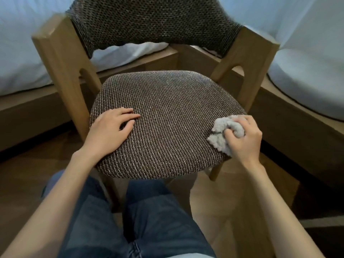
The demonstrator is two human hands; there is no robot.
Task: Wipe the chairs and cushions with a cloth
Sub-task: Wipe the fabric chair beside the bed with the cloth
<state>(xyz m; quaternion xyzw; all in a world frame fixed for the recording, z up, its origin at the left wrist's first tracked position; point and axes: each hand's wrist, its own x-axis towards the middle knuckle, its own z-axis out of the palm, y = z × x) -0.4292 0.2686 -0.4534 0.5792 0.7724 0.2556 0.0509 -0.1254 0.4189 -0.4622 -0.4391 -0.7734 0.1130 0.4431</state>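
While clutching the crumpled cloth in the right hand at the right edge of the cushion, looks set to sweep left, toward the left hand resting flat, fingers spread.

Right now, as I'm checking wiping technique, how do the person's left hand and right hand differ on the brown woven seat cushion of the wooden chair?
The left hand lies palm down with relaxed fingers, holding nothing; the right hand curls round a crumpled grey fluffy cloth. The left hand rests on the left side of the brown woven seat cushion; the right hand is at its right edge. Both are bare and at the cushion.
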